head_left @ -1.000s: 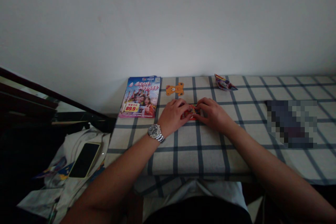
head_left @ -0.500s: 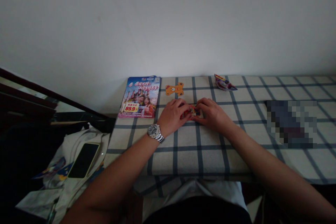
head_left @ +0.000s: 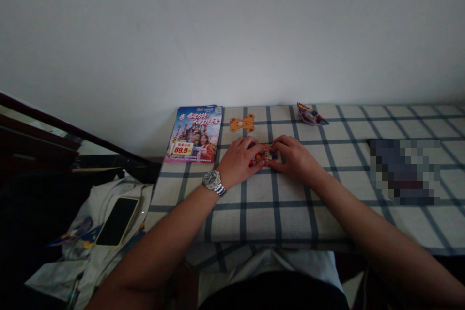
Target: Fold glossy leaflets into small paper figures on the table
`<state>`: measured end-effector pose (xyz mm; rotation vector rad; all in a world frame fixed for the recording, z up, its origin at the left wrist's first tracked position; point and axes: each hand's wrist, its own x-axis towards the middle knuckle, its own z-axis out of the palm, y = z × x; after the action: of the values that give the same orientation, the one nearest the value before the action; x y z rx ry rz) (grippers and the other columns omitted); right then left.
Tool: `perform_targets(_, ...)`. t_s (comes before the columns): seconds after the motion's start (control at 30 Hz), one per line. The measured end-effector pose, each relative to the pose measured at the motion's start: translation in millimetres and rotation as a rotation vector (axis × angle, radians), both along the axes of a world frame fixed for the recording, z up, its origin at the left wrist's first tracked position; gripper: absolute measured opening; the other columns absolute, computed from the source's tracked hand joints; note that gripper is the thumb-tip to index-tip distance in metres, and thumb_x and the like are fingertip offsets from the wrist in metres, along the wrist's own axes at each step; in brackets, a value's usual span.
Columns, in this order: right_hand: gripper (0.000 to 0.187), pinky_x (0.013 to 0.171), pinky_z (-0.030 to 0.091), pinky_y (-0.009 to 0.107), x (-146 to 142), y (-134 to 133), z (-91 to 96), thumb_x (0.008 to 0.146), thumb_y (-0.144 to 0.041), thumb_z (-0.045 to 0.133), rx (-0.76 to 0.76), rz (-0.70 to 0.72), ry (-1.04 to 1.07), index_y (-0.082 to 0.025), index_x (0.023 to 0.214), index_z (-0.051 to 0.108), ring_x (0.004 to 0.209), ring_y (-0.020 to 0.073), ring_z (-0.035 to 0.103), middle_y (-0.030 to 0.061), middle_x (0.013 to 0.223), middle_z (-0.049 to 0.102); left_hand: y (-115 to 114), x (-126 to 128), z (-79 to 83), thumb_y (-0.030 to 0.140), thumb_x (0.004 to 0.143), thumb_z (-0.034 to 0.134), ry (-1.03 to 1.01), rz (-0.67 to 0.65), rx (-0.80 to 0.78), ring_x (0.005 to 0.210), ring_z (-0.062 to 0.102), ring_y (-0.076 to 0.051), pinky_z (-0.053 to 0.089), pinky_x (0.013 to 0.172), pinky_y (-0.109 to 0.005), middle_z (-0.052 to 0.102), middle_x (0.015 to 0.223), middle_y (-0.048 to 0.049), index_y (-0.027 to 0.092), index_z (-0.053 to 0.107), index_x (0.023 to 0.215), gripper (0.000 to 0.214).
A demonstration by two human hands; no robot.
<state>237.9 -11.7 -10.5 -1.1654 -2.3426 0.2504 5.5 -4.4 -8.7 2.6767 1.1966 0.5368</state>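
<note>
A small, flat, red piece with a multicoloured print, apparently paper (head_left: 269, 153), is held between 2 bare hands on a cream tablecloth with dark blue-grey checks (head_left: 259, 223). Its left end is grasped by the bent fingers of the left hand (head_left: 241, 159), by which that end is partly covered. Its right end is pinched between the thumb and curled fingers of the right hand (head_left: 296, 160). A round-faced silver metal watch (head_left: 214, 183) is worn on the left wrist. Just beyond the red piece, a flat orange bear-shaped cutout (head_left: 242, 124) is laid on the cloth. To its left, a stack of glossy blue-and-pink printed flyers (head_left: 194, 133) is placed, with "89.9" printed on the top sheet. Near the white wall (head_left: 232, 34), a folded, purple-and-red printed paper (head_left: 311, 116) is seen, tilted upward at 1 end. At the right, a dark item (head_left: 403, 172) is obscured by pixelation. Below the table's left edge, a black-screened phone with a pale rim (head_left: 118, 221) is rested on crumpled whitish material (head_left: 105, 191).
</note>
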Motion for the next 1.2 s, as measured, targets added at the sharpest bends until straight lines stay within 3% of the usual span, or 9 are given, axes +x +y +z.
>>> perform_targets(0.67, 0.025, 0.092, 0.057, 0.050, 8.2, 4.7, -6.7, 0.092, -0.042, 0.077, -0.022, 0.049, 0.049, -0.022, 0.101, 0.066, 0.103, 0.0312, 0.066, 0.0119, 0.113, 0.065, 0.5, -0.9, -0.1, 0.042, 0.097, 0.069, -0.002, -0.006, -0.003, 0.115, 0.057, -0.030, 0.049, 0.106, -0.049, 0.060, 0.127, -0.0089, 0.023, 0.067, 0.120, 0.029)
perform_targets(0.9, 0.026, 0.095, 0.059, 0.050, 22.6, 12.1, -8.9, 0.094, -0.037, 0.076, -0.060, 0.177, 0.085, -0.024, 0.116, 0.070, 0.108, 0.0297, 0.067, 0.0120, 0.119, 0.066, 1.0, 0.5, -0.2, 0.044, 0.098, 0.067, -0.002, 0.000, 0.015, 0.114, 0.057, -0.029, 0.050, 0.104, -0.048, 0.061, 0.124, -0.0087, 0.021, 0.066, 0.121, 0.032)
perform_targets(1.2, 0.029, 0.094, 0.059, 0.051, 22.4, 13.7, -12.5, 0.092, -0.039, 0.078, -0.044, 0.149, 0.051, -0.024, 0.115, 0.069, 0.108, 0.0313, 0.067, 0.0119, 0.117, 0.067, 1.4, -0.5, -0.6, 0.043, 0.097, 0.068, -0.007, 0.009, 0.008, 0.114, 0.057, -0.029, 0.050, 0.103, -0.048, 0.061, 0.125, -0.0090, 0.022, 0.066, 0.122, 0.033)
